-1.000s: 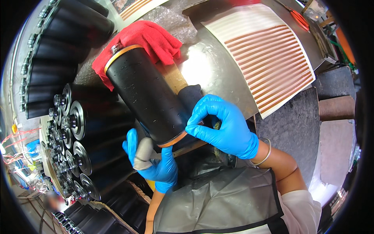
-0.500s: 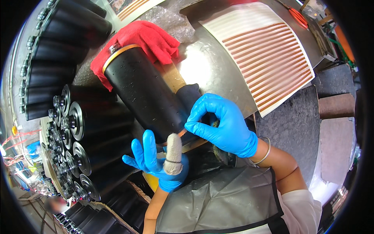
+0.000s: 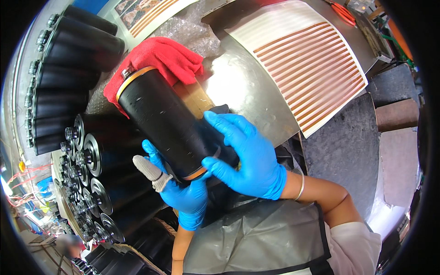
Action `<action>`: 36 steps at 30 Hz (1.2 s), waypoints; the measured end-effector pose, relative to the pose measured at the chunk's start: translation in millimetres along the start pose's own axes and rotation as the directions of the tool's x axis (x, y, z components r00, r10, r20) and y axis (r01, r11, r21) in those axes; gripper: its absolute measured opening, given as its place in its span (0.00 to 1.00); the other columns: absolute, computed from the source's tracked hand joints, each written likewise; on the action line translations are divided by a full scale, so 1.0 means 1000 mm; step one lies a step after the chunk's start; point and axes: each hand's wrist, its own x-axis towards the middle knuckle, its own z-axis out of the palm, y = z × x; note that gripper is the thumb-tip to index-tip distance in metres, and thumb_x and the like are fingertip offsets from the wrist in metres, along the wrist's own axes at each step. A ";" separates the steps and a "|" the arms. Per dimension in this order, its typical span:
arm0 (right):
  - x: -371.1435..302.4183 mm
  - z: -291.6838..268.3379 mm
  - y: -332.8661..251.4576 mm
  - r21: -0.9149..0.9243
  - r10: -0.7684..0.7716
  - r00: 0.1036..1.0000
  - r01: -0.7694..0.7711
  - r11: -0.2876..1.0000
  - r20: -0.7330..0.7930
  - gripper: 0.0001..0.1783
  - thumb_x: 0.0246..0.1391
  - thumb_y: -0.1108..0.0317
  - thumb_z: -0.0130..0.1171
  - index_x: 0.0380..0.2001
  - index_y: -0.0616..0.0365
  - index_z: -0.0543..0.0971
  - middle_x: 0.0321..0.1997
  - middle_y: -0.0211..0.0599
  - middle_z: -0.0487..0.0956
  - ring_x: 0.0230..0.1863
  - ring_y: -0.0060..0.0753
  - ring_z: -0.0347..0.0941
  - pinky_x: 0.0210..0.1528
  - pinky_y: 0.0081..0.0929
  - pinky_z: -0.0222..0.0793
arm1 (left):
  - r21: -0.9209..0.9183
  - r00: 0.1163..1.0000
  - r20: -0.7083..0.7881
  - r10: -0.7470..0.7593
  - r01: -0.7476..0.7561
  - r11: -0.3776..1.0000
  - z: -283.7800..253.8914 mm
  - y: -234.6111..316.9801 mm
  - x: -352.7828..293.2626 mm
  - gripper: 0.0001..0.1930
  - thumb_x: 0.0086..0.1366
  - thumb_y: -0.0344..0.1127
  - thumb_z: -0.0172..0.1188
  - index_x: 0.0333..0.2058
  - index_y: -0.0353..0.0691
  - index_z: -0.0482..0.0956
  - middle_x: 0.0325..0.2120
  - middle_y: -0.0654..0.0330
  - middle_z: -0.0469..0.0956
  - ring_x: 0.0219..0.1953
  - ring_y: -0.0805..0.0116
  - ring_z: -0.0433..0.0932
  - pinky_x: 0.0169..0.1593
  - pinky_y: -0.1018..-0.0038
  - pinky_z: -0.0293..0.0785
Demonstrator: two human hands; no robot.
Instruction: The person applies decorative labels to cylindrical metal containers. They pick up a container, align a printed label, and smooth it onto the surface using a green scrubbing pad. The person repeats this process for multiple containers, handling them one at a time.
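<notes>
A black cylinder (image 3: 160, 114) with orange-gold bands at both ends lies tilted in front of me, small droplets or marks on its surface. Its far end rests by a red cloth (image 3: 158, 55). My left hand (image 3: 185, 199), blue-gloved, holds the near end from below; a beige finger cover (image 3: 149, 170) wraps its index finger, which points out to the left. My right hand (image 3: 252, 160), also blue-gloved, grips the near right side, thumb by the end band and fingers along the body. A dark cloth-like piece (image 3: 220, 109) shows partly behind my right fingers.
Many similar black cylinders (image 3: 73, 50) with metal end fittings are stacked at left. On the metal table (image 3: 270, 112) lie a brown-striped sheet (image 3: 316, 68), bubble wrap (image 3: 192, 34) and red-handled pliers or scissors (image 3: 343, 13). Dark slabs (image 3: 339, 146) stand at right.
My left hand has shifted left and come up around the cylinder's near end. The right hand, pinched by the near end before, has spread onto the cylinder's side.
</notes>
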 end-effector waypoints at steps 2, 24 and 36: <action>-0.001 -0.004 0.006 0.077 0.069 0.996 -0.073 0.994 0.053 0.31 0.49 0.63 0.60 0.58 0.56 0.66 0.51 0.46 0.70 0.40 0.46 0.71 0.41 0.32 0.69 | -0.107 0.987 0.065 -0.144 0.150 0.983 -0.013 -0.004 -0.006 0.50 0.54 0.26 0.64 0.65 0.37 0.34 0.66 0.51 0.45 0.65 0.58 0.52 0.63 0.68 0.56; -0.007 0.008 0.010 -0.305 -0.145 0.988 0.153 0.940 0.047 0.30 0.56 0.57 0.50 0.60 0.57 0.64 0.44 0.41 0.71 0.35 0.43 0.68 0.27 0.32 0.69 | 0.055 0.968 0.081 -0.239 0.235 0.970 0.006 0.028 -0.001 0.38 0.64 0.30 0.50 0.66 0.39 0.35 0.64 0.51 0.46 0.60 0.65 0.60 0.53 0.75 0.67; 0.016 -0.019 0.013 0.586 0.430 0.887 -0.441 0.679 0.169 0.26 0.65 0.51 0.36 0.45 0.59 0.77 0.34 0.33 0.73 0.30 0.24 0.64 0.38 0.23 0.64 | 0.566 0.874 0.345 0.342 -0.484 0.667 -0.032 0.014 -0.009 0.27 0.46 0.26 0.65 0.49 0.37 0.73 0.61 0.45 0.58 0.64 0.50 0.57 0.66 0.54 0.44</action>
